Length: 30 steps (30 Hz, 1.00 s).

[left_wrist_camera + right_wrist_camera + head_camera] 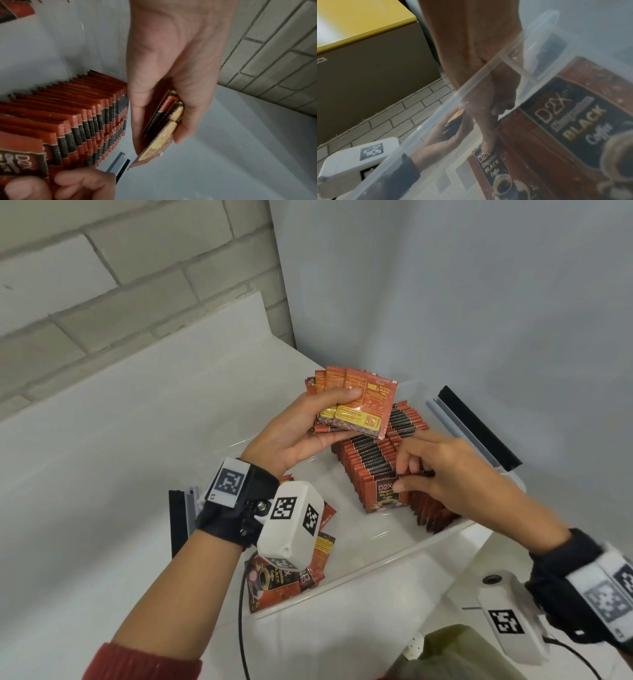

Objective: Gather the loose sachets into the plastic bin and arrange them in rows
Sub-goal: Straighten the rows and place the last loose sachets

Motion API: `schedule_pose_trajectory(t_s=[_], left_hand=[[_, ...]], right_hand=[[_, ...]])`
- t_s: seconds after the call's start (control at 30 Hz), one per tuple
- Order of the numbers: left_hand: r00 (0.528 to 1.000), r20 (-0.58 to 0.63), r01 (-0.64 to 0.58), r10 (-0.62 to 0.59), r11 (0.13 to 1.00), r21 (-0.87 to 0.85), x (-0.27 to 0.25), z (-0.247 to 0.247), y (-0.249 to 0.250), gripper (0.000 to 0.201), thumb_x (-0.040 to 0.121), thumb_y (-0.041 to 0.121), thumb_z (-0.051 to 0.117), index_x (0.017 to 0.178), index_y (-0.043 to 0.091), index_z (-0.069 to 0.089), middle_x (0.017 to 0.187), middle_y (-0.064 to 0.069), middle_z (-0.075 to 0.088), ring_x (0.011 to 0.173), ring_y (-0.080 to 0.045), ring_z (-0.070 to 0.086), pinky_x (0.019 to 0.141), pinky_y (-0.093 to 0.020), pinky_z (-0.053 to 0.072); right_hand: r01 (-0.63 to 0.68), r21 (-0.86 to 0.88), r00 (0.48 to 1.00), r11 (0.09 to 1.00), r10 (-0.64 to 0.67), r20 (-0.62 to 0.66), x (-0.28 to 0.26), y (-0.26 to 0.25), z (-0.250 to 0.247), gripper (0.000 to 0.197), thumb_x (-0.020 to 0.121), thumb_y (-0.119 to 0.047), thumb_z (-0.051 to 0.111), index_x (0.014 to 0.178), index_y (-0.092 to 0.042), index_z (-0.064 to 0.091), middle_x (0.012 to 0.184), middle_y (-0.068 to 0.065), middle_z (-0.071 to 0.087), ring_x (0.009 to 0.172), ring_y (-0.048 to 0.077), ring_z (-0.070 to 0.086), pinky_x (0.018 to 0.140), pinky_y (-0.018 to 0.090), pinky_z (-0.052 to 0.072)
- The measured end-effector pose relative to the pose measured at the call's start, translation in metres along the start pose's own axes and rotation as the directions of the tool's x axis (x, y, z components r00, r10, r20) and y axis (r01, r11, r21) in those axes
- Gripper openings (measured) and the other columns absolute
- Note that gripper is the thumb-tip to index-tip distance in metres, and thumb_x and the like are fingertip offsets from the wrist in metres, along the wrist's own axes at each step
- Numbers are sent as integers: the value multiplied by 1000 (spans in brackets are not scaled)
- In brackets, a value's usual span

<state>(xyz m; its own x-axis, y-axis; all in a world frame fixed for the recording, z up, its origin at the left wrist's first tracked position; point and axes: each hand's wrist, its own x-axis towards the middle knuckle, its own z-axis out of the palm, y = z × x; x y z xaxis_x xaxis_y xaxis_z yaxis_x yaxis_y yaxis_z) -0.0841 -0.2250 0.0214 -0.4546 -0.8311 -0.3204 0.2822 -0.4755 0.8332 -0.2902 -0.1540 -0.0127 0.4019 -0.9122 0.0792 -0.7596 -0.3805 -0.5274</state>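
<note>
The task is sitting roughly past its midpoint, judged from how the sachets are lying. Inside the clear plastic bin (387, 556), the landmark here, two rows of sachets (373, 460) are standing upright on edge, packed face to face along the bin's far and right-hand part. The right hand (442, 470) is reaching into the bin and resting on the near end of these rows; its fingers (409, 463) are curling over the top edges of the front sachets while the thumb is pressing on the printed face of the frontmost one, apparently squaring the row. The left hand (301, 433) is hovering above the bin's far-left part, its thumb and curled fingers (192, 102) pinching a small fanned stack of sachets (356, 402) that is waiting to be added. Several loose sachets (274, 580) are lying flat and disordered in the bin's near-left corner, partly hidden under the left wrist camera (291, 525). What seems left: inserting the held stack and standing up these loose ones. Whether more sachets are lying outside the bin cannot be told.
</note>
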Motion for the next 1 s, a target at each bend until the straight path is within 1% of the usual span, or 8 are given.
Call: schedule_pose_trajectory(t_s=[0.13, 0.23, 0.37, 0.53, 0.63, 0.8, 0.9, 1.0], left_hand=[[999, 36, -4, 3, 1000, 30, -1, 1, -2, 29, 71, 13, 67, 100, 11, 64, 93, -5, 73, 91, -17, 70, 87, -31, 56], [997, 78, 8, -12, 999, 54, -1, 3, -4, 28, 74, 11, 65, 102, 11, 64, 99, -6, 72, 95, -19, 68, 91, -32, 54], [994, 100, 39, -49, 994, 102, 0, 4, -8, 23, 81, 10, 67, 103, 12, 65, 103, -8, 71, 98, -21, 67, 93, -34, 53], [990, 68, 111, -122, 984, 140, 1, 9, -9, 58, 68, 44, 67, 113, 9, 62, 110, -16, 68, 105, -26, 65, 92, -38, 54], [984, 70, 148, -163, 973, 175, 0, 11, -9, 63, 67, 52, 62, 110, 6, 63, 98, -17, 70, 89, -24, 68, 90, -38, 55], [977, 104, 173, -188, 976, 132, -2, 12, -9, 37, 78, 26, 62, 108, 5, 63, 91, -17, 71, 79, -23, 70, 78, -35, 59], [981, 115, 147, -159, 983, 110, -2, 10, -9, 26, 79, 13, 61, 104, 7, 63, 93, -10, 73, 84, -18, 71, 82, -33, 56], [991, 104, 79, -89, 992, 96, -2, 10, -9, 23, 80, 11, 60, 102, 10, 64, 92, -7, 74, 85, -16, 70, 81, -31, 57]], right_hand=[[-87, 278, 983, 957, 128, -134, -1, -5, -9, 21, 70, -30, 79, 81, -21, 63, 70, -8, 59, 67, 2, 55, 61, 9, 43], [-162, 558, 951, 814, 280, -132, 5, -7, -16, 33, 69, -41, 73, 94, -21, 65, 79, -3, 68, 71, 4, 62, 68, 14, 48], [-131, 745, 952, 654, 293, -91, 7, -14, -14, 23, 78, -22, 72, 96, -11, 66, 77, -2, 72, 69, 3, 65, 63, 10, 46], [-3, 785, 916, 619, 316, -246, 3, -16, -15, 9, 79, -16, 71, 82, -15, 63, 72, -9, 69, 63, 4, 60, 62, 14, 48], [60, 783, 891, 619, 321, -322, 0, -18, -16, 7, 79, -11, 72, 84, -11, 67, 74, -4, 71, 65, 8, 63, 67, 17, 51], [129, 715, 886, 688, 244, -395, 0, -17, -14, 19, 78, -3, 71, 89, -18, 74, 99, 2, 70, 97, 14, 67, 85, 18, 50], [106, 685, 906, 721, 214, -365, 0, -12, -11, 22, 79, -6, 69, 93, -22, 76, 103, -5, 64, 100, 9, 63, 85, 16, 50], [50, 707, 919, 705, 244, -308, 1, -14, -12, 26, 88, 2, 61, 100, -17, 73, 107, 2, 64, 95, 7, 64, 80, 15, 51]])
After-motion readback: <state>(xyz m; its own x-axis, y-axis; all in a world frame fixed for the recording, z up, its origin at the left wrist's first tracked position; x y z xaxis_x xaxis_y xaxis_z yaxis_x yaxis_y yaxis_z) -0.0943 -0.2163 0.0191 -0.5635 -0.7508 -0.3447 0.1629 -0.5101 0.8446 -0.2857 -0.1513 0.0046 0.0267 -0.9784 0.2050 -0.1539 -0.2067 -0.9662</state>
